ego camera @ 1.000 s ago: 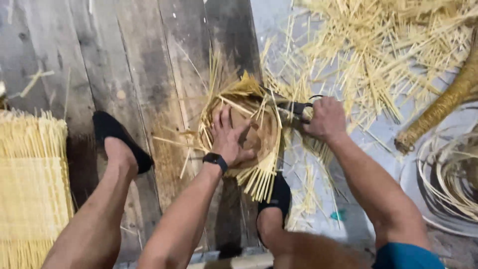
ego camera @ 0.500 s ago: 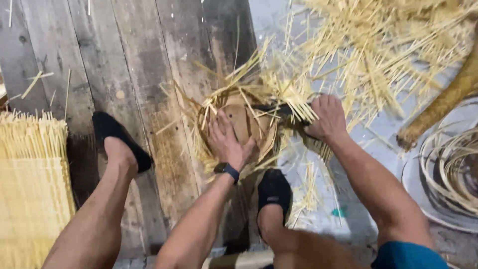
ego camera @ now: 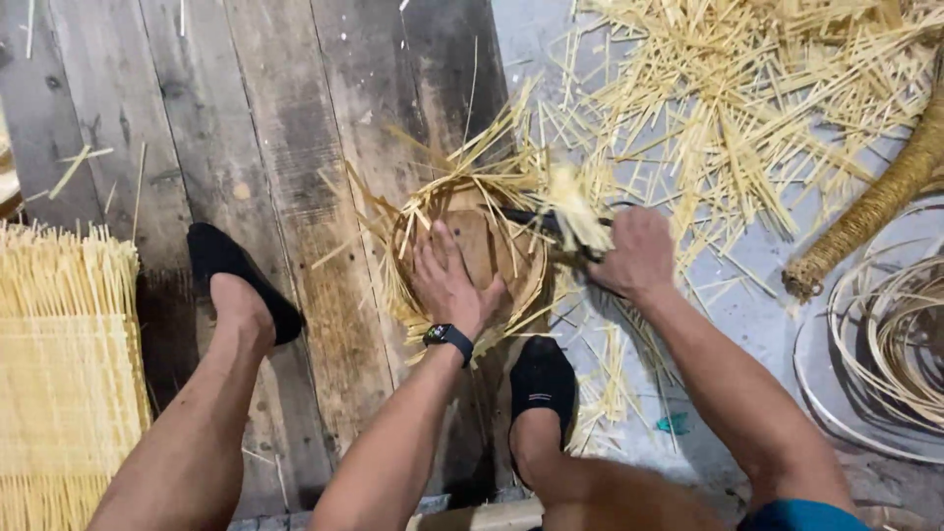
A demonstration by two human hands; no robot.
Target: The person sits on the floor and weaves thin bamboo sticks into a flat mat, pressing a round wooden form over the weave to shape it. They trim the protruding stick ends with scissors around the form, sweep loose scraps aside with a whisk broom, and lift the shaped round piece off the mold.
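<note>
My left hand (ego camera: 450, 280) lies flat and spread inside the small round basket (ego camera: 470, 258), pressing its wooden base onto the plank floor (ego camera: 246, 128) so the half-woven rim cannot turn or lift while I work on it. My right hand (ego camera: 637, 254) is clenched around the dark handles of a cutting tool (ego camera: 551, 224) at the rim's right side, among the loose strip ends that stick out there. The basket sits where the planks meet the grey floor strewn with cut strips (ego camera: 747, 108), between my two black shoes, the right shoe (ego camera: 541, 379) just below it.
</note>
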